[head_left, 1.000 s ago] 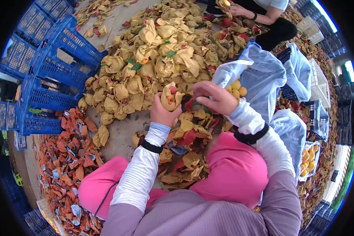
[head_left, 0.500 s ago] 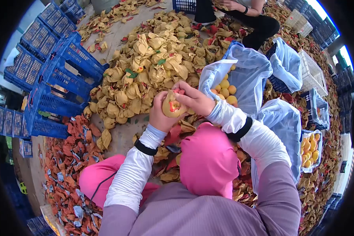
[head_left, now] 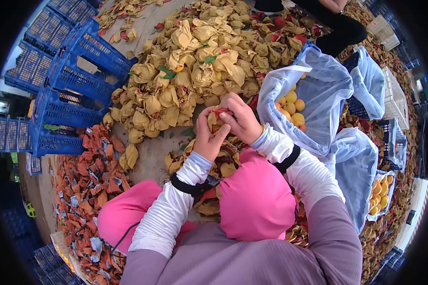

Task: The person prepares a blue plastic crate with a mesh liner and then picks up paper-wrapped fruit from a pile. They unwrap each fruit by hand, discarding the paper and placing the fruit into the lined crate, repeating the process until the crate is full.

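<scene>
My left hand [head_left: 210, 135] and my right hand [head_left: 240, 118] meet above my lap, fingers closed around a fruit [head_left: 216, 122] partly covered by red and tan paper. Most of the fruit is hidden by my fingers. Both hands touch the wrapping, the right one pinching its top. Beyond them lies a large heap of fruits in tan paper bags [head_left: 166, 97]. To the right of my hands stands a crate lined with translucent film [head_left: 321, 95], with several yellow-orange fruits [head_left: 290, 107] at its left side.
Blue crates [head_left: 76, 80] stand stacked at the left. Red-brown paper scraps [head_left: 88, 190] cover the floor at lower left. Another lined crate [head_left: 356, 166] and a small crate of fruits [head_left: 379, 192] are at the right. A person's dark-clad leg [head_left: 342, 35] is at the top right.
The view has shifted, so the heap and lined crates appear farther right. My hands have closed more tightly over the fruit, which was more exposed before, and the wrapping has moved with my fingers.
</scene>
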`<state>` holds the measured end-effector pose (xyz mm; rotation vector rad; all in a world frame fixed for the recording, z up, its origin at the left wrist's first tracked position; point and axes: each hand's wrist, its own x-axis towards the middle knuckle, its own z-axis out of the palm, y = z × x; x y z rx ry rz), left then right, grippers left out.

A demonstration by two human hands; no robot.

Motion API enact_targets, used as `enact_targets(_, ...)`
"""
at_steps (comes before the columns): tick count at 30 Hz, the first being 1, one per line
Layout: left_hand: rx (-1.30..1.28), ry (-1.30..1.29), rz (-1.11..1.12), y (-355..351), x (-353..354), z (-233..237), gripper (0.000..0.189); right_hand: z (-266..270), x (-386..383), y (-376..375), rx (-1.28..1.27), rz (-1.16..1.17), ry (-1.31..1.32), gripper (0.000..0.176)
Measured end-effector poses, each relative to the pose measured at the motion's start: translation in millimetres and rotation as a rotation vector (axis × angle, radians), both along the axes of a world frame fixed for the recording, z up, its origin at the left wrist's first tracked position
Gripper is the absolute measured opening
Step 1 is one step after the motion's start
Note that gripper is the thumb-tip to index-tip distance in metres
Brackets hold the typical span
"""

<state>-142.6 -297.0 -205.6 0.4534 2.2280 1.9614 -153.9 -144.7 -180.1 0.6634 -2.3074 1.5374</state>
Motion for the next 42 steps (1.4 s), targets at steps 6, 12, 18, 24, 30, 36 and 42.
enact_targets(6, 0.358, -0.329, -0.151, -3, -13, 2, 0.059, -29, -21, -5, -0.882, 0.001, -0.573, 0.015)
enact_targets(12, 0.491, -0.41, -0.286, -8, -28, -16, 0.061, -111, -43, 15, -0.326, -0.071, -0.641, 0.019)
enact_targets(18, 0.212, -0.27, -0.11, -13, -44, -38, 0.062, -44, -36, 22, 0.032, -0.04, -0.249, 0.027)
enact_targets(24, -0.188, -0.016, -0.045, -5, -52, -50, 0.064, -60, -36, 14, -0.019, 0.138, -0.298, 0.046)
enact_targets(30, -0.799, 0.038, -0.221, -2, -49, -43, 0.046, -73, -33, 27, 0.028, 0.17, -0.388, 0.05)
enact_targets(36, -0.719, 0.247, -0.367, -9, -43, -67, 0.039, -85, -25, 45, -0.472, 0.085, -0.868, 0.044)
enact_targets(42, -1.076, -0.001, -0.366, -100, -105, -88, 0.073, -41, -10, 158, -0.254, -0.586, -0.351, 0.034)
